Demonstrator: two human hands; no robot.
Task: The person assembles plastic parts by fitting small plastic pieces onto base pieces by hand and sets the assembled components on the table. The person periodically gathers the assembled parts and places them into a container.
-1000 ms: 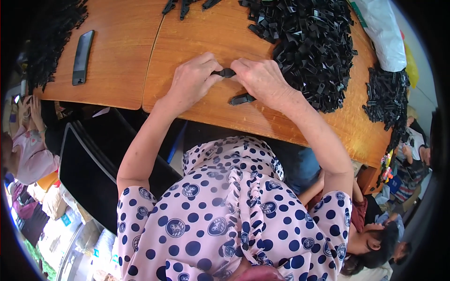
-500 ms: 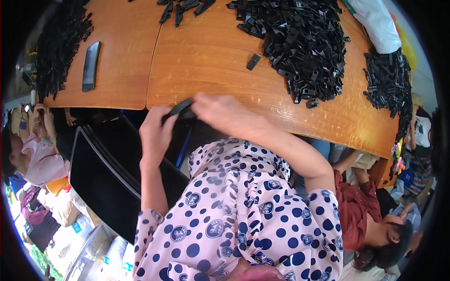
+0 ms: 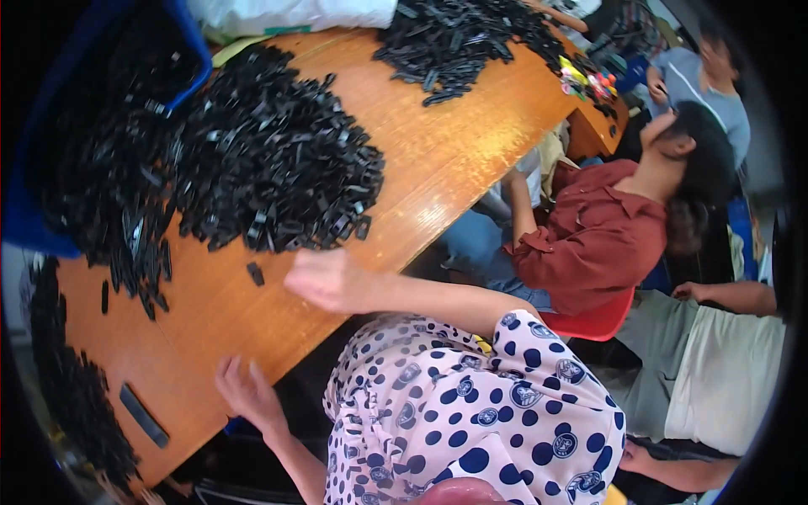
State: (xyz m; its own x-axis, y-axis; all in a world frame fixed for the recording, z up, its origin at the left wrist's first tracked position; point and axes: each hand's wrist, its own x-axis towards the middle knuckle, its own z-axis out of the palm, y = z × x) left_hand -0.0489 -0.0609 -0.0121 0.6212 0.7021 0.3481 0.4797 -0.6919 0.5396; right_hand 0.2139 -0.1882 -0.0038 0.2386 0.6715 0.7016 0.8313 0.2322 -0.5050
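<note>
Lying near the right hand (image 3: 324, 281), one loose black piece (image 3: 256, 273)

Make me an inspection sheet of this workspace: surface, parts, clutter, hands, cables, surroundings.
Surface: wooden table, shiny near its edge.
Parts: large heap of small black pieces; one loose black piece near the right hand; further black pieces at a blue container.
Clutter: dark phone on the table; white bag behind the heap.
Hands: left hand open by the table edge, nothing seen in it; right hand curled, contents hidden.
Cables: nothing seen.
Surroundings: person in a dark red shirt sitting nearby; others beyond.
</note>
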